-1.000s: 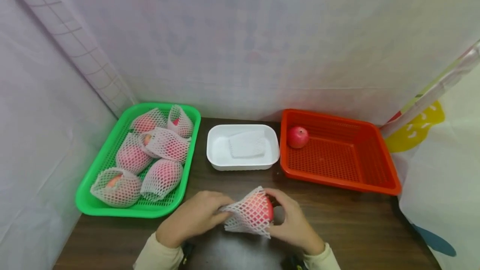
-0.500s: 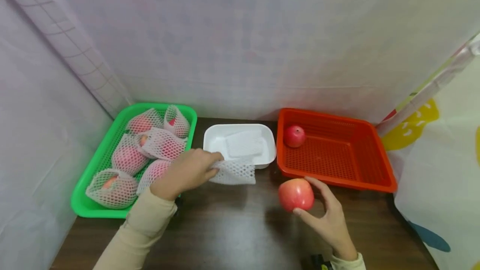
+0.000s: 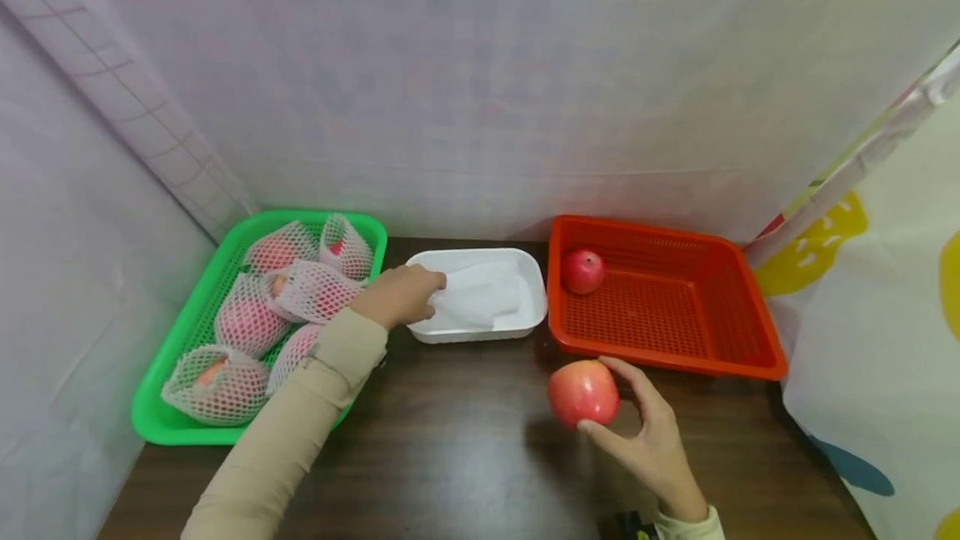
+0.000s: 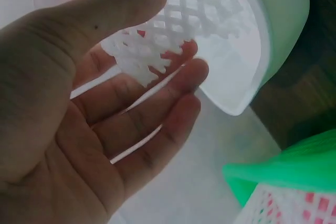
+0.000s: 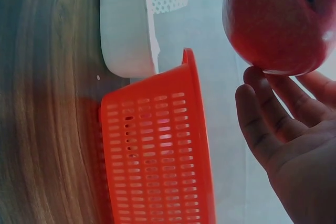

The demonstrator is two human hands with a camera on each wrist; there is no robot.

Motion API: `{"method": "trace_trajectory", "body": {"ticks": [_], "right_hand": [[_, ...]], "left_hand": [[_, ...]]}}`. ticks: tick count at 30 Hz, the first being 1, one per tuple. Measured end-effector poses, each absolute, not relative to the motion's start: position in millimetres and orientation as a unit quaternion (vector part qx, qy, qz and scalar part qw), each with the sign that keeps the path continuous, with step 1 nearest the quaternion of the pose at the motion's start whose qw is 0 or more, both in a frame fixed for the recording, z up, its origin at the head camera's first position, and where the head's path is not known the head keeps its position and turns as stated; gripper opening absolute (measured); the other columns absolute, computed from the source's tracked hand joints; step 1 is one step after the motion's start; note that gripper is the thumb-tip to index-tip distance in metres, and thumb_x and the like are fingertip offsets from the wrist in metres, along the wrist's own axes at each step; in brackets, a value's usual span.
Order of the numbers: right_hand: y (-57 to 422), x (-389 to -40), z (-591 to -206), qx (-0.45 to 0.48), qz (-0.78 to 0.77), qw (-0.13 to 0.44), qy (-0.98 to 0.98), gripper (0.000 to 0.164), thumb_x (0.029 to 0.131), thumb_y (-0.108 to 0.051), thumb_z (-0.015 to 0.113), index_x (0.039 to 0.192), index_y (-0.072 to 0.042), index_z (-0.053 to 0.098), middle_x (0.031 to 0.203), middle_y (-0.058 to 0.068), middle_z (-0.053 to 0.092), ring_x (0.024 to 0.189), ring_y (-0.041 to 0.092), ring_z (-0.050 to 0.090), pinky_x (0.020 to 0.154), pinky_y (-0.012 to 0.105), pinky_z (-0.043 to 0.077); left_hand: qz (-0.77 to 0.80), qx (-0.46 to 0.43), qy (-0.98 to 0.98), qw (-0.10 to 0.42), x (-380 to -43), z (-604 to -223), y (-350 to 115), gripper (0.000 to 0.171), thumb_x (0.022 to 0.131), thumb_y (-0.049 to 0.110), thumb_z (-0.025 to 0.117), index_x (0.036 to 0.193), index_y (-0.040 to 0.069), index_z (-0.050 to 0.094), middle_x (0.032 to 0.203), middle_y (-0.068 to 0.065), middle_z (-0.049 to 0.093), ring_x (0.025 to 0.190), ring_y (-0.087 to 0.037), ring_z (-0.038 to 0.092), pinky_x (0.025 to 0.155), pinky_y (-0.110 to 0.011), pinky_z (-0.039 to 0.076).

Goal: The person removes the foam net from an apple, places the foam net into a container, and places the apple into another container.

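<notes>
Over the left side of a white tray (image 3: 538, 307), my left hand (image 3: 397, 297) pinches a white foam fruit net (image 3: 467, 300) by one end. The left wrist view shows the thumb on top of the net's mesh (image 4: 178, 9) and fingers beneath it. Another folded net lies in the tray, partly covered. My right hand (image 3: 651, 444) grips a bare red apple (image 3: 581, 394) between thumb and fingers, in front of the red basket (image 3: 660, 319). In the right wrist view, fingertips touch the underside of the apple (image 5: 278, 22).
A green basket (image 3: 176, 340) on the left holds several net-wrapped apples (image 3: 251, 315), some hidden behind my left forearm. Another red fruit (image 3: 582, 272) sits in the red basket's left corner. Baskets and tray stand on a dark wooden table (image 3: 450, 457), against a pale cloth wall (image 3: 420, 90).
The foam net has come off the apple. My left hand has carried it up and left to the tray; my right hand has moved right with the bare apple.
</notes>
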State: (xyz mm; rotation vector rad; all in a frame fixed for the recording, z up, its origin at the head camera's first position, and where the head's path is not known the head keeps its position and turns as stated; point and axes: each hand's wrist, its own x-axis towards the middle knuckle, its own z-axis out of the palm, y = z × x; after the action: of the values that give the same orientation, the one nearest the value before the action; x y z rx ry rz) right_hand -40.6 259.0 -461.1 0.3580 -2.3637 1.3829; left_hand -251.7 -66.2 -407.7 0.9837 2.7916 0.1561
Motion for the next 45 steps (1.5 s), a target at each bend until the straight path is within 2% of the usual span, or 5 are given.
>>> {"method": "trace_trajectory", "body": {"ticks": [13,25,30,38,45], "right_hand": [[262,-44,-444,0.14,0.431,0.211,-0.866,0.086,0.059,0.0,0.095,0.135,0.0,0.057,0.126,0.012,0.062,0.108,0.009,0.058,0.09,0.015,0.044],[327,-113,-386,0.152,0.239,0.191,-0.94,0.076,0.068,-0.031,0.093,0.131,-0.007,0.058,0.117,0.005,0.059,0.097,0.016,0.055,0.073,0.033,0.051],[367,-175,-369,0.132,0.169,0.083,-0.973,0.079,0.079,-0.048,0.083,0.134,0.001,0.053,0.122,0.02,0.057,0.104,0.034,0.055,0.08,0.054,0.051],[402,-266,-404,0.108,0.109,-0.133,-0.979,0.062,0.086,-0.044,0.073,0.119,0.005,0.057,0.095,0.011,0.062,0.082,0.027,0.056,0.073,0.044,0.049],[401,-307,-431,0.109,0.092,-0.222,-0.964,0.077,0.087,-0.049,0.066,0.124,0.018,0.052,0.116,0.03,0.06,0.103,0.042,0.059,0.087,0.054,0.049]], "left_hand": [[0.048,0.336,0.939,-0.051,-169,-367,-88,0.036,0.082,0.021,0.082,0.104,-0.001,0.063,0.089,-0.014,0.061,0.079,-0.032,0.062,0.07,-0.045,0.054],[0.133,0.313,0.936,0.092,-79,-415,-103,0.048,0.081,0.028,0.083,0.118,0.002,0.067,0.108,-0.011,0.068,0.098,-0.031,0.065,0.084,-0.046,0.054],[0.147,0.294,0.939,0.103,-76,-425,-108,0.047,0.081,0.028,0.083,0.116,0.002,0.067,0.104,-0.009,0.067,0.096,-0.029,0.065,0.081,-0.046,0.054],[0.16,0.306,0.93,0.124,-71,-433,-111,0.038,0.084,0.031,0.08,0.111,0.006,0.069,0.098,-0.003,0.067,0.088,-0.022,0.065,0.075,-0.04,0.055],[0.172,0.284,0.935,0.126,-69,-438,-120,0.04,0.083,0.033,0.081,0.111,0.006,0.07,0.097,-0.001,0.067,0.087,-0.019,0.065,0.074,-0.04,0.055]]}}
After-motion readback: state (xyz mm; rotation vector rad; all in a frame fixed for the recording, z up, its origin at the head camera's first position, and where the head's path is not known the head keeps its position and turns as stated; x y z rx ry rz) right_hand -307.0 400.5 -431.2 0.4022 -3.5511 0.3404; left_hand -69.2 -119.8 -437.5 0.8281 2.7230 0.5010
